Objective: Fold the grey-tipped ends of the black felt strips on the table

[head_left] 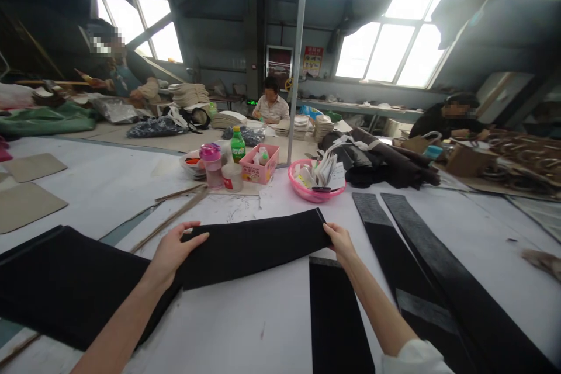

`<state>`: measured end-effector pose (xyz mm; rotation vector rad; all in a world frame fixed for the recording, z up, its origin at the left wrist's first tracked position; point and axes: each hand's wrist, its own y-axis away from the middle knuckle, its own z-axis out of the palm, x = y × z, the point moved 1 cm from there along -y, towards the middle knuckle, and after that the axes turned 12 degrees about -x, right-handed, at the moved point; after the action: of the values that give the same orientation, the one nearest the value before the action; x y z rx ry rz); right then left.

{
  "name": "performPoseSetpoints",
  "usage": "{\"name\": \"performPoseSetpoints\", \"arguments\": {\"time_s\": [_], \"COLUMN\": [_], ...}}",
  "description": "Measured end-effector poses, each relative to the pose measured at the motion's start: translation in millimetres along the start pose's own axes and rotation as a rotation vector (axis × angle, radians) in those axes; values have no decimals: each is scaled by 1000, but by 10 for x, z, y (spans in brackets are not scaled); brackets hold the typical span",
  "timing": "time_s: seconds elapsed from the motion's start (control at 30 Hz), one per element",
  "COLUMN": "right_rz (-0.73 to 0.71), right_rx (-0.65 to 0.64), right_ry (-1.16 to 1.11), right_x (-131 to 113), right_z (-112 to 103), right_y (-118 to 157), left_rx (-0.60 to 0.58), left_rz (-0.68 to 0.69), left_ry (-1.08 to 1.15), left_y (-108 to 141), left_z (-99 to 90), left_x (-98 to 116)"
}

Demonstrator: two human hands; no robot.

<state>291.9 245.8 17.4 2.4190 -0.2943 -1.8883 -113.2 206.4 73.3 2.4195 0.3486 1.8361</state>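
A black fabric strip (pixel 254 248) is stretched between my two hands above the white table. My left hand (pixel 177 248) grips its left part, thumb and index finger showing on top. At the strip's right end, my right hand (pixel 338 239) pinches the edge. A larger black cloth (pixel 74 283) lies at the left, partly behind my left forearm. Below my right hand, another black piece (pixel 337 315) lies on the table. Two long black strips, an inner one (pixel 394 251) and an outer one (pixel 442 263), run toward the lower right, with greyish patches.
A pink basket (pixel 316 187) with papers, a pink box (pixel 260 166), a green bottle (pixel 237 146) and a pink-lidded cup (pixel 213 166) stand ahead. Dark rolled fabric (pixel 381 158) lies behind. A metal pole (pixel 298 58) rises mid-table. Three people sit or stand beyond.
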Motion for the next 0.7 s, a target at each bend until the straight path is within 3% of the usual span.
{"name": "performPoseSetpoints", "arguments": {"time_s": [0.17,0.3,0.43,0.57,0.7], "right_rz": [40,59,68,21,-70], "right_rx": [109,90,75,112,35], "right_ry": [324,507,610,720,818], "right_x": [185,258,230,119,61], "right_z": [69,81,123,58,-52], "right_y": [-370,-482,-466,-166,594], "left_rx": [-9,55,101,77,66], "left_rz": [-18,-16,-13,3,98], "left_ry": [-166,-287,-434,-585,-810], "left_y": [-472,-550,-595,-544,-304], "left_z": [204,240,200,203,265], "left_x": [-264,-463,-510,-492,-500]}}
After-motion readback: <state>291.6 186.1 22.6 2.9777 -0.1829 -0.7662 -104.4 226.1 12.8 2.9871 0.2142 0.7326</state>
